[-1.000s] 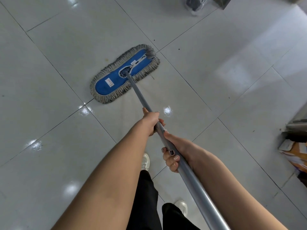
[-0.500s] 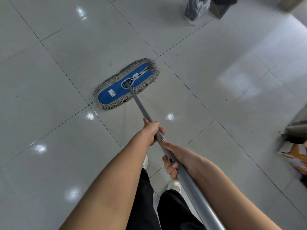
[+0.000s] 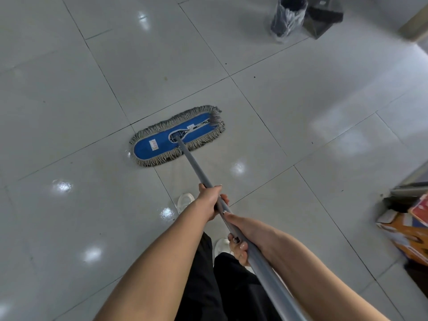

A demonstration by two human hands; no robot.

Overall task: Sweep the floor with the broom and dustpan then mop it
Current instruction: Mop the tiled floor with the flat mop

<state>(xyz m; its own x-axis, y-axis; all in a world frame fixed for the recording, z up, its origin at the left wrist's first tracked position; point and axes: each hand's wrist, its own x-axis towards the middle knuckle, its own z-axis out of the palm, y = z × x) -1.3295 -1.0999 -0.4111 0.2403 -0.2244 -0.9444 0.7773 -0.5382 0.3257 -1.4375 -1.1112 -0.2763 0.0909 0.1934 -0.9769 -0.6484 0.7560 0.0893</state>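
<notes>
Both hands are wrapped around the grey handle (image 3: 196,169) of the mop. The left hand (image 3: 209,200) sits farther down the shaft, fingers curled over it from the left so that only knuckles and a thumbnail show. The right hand (image 3: 243,237) grips just behind it, nearly touching, its palm hidden under the shaft and painted fingertips (image 3: 242,246) curling up beside it. Both forearms reach forward from the bottom edge, where the handle's upper end is cut off. The mop head (image 3: 177,137) (blue top, grey fringe) lies flat on the tiled floor (image 3: 69,112), set at a slant ahead of the person. Two pale shoes (image 3: 185,200) peek out, largely covered by arms and black trousers (image 3: 208,286). A plastic-wrapped dark bin (image 3: 288,16) stands far off, blurred; an orange box (image 3: 407,228) is cropped at right.
</notes>
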